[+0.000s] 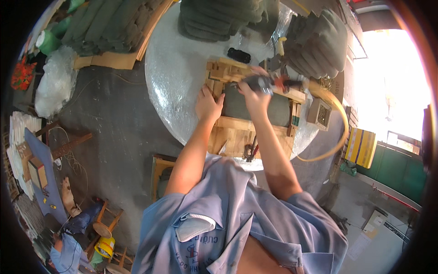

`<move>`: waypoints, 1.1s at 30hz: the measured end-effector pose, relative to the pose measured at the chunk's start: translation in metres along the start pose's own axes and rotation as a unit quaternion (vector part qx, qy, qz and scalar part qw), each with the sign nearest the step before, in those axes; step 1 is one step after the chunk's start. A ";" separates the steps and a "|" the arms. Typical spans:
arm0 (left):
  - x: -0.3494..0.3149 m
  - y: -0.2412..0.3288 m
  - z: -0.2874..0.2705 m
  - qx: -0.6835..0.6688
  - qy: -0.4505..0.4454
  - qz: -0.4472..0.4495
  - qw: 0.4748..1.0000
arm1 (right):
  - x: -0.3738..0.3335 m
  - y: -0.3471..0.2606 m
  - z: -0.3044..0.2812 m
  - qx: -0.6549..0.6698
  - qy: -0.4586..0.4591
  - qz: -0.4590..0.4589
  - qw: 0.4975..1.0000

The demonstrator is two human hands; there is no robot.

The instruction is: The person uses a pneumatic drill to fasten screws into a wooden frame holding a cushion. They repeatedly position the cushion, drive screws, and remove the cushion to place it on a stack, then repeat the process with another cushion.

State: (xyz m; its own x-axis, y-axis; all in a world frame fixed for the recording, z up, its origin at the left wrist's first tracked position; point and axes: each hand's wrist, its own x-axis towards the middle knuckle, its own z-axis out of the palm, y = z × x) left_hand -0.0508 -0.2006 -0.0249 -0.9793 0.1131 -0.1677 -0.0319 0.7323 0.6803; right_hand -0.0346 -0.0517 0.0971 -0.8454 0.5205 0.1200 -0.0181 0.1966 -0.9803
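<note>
A wooden frame (pixel 238 123) with a grey padded panel (pixel 277 111) inside it lies on a round table (pixel 169 86) wrapped in clear film. My left hand (pixel 209 106) grips the frame's left side, thumb and fingers on either side of the bar. My right hand (pixel 255 94) is closed around a dark air-powered gun (pixel 262 84) with a red part, held over the far side of the panel. Motion blurs its nose, so I cannot tell whether it touches the wood. A yellow air hose (pixel 340 112) curves away from it to the right.
Pliers (pixel 250 150) lie on the near boards. A black object (pixel 239 55) sits beyond the frame. Stacks of grey pads (pixel 315 43) stand at the table's far side. A small box (pixel 319 113) is at right. Another person (pixel 73 246) sits at lower left.
</note>
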 end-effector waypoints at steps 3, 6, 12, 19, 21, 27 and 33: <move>0.000 0.000 0.000 -0.004 -0.007 -0.020 1.000 | -0.056 -0.035 -0.041 0.127 0.105 0.052 0.985; -0.004 0.007 -0.003 -0.005 -0.018 -0.036 0.999 | -0.100 -0.043 -0.098 0.171 0.186 0.100 0.962; -0.009 0.012 -0.004 0.042 0.034 0.001 0.999 | -0.164 -0.030 -0.189 0.279 0.349 0.162 0.880; -0.032 0.028 0.020 0.206 0.092 -0.070 0.972 | -0.190 -0.006 -0.234 0.308 0.358 0.212 0.856; -0.030 0.031 0.018 0.201 0.085 -0.069 0.973 | -0.183 -0.003 -0.235 0.311 0.337 0.221 0.861; -0.029 0.030 0.017 0.200 0.106 -0.076 0.971 | -0.132 -0.010 -0.200 0.237 0.117 0.109 0.958; -0.028 0.028 0.020 0.163 0.129 -0.088 0.974 | -0.025 -0.027 -0.100 0.239 -0.082 0.081 0.964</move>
State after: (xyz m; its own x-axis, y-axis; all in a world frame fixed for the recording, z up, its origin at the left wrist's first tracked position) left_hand -0.0197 -0.1694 -0.0156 -0.9834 -0.1750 -0.0476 -0.1797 0.9044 0.3869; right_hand 0.0405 0.0133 0.1365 -0.9303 0.3655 -0.0296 -0.0889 -0.3031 -0.9488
